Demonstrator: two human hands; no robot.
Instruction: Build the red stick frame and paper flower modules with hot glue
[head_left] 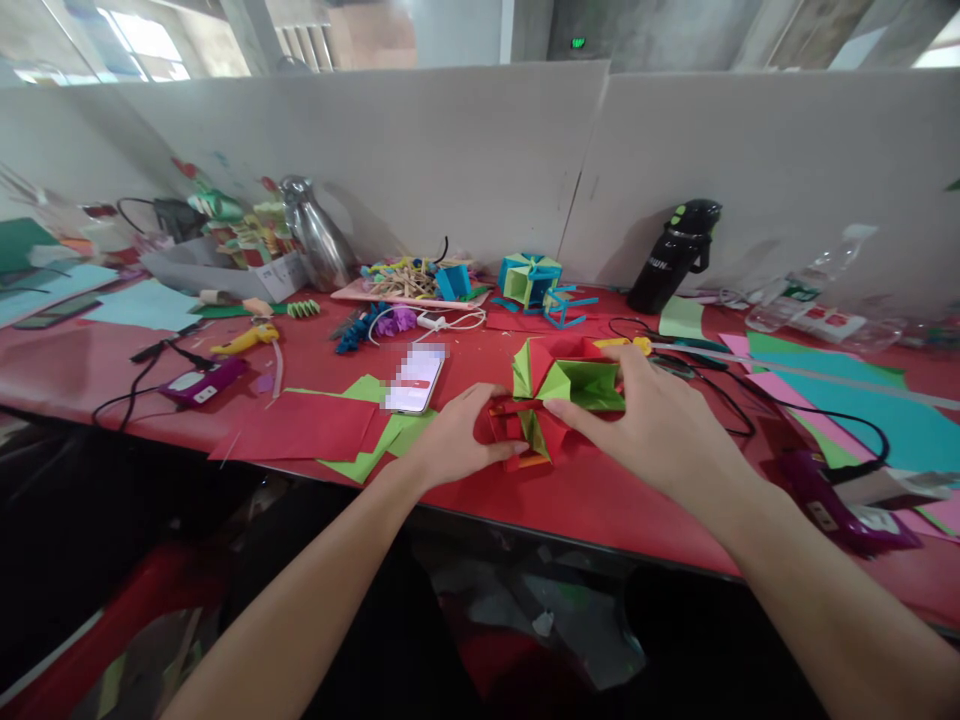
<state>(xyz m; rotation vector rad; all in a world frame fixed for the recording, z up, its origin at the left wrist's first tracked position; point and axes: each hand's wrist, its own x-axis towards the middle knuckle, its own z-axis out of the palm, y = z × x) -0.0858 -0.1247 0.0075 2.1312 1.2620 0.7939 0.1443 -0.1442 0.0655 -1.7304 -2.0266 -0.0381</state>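
Observation:
A folded paper piece of red and green sections rests on the red table near its front edge, its open pockets facing up. My left hand grips the red near-left section between thumb and fingers. On the other side, my right hand holds the green right section, with the thumb near the centre of the piece and the fingers along its far right side. Some of the right fingertips are hidden behind the paper. To the left lie red paper sheets over green sheets, and a lit phone.
A yellow glue gun and a purple power strip lie at left. Farther back stand a steel jug, a blue-green paper model and a black bottle. At right are cables, another purple strip and coloured sheets.

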